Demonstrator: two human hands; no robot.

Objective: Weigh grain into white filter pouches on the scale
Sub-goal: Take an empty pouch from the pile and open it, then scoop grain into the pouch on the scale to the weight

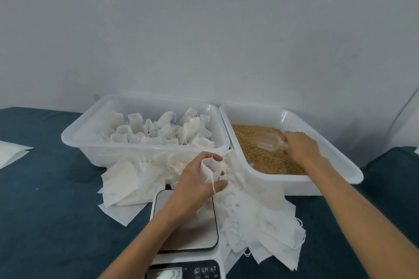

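My left hand grips an upright white filter pouch above the far edge of the scale, whose display shows digits near the bottom of the view. My right hand holds the handle of a clear plastic scoop lying in brown grain inside the right white tray. The left white tray holds several filled, standing pouches.
Flat empty pouches lie heaped around the scale and in front of both trays on the dark blue cloth. A white sheet lies at the far left. A grey wall rises behind the trays.
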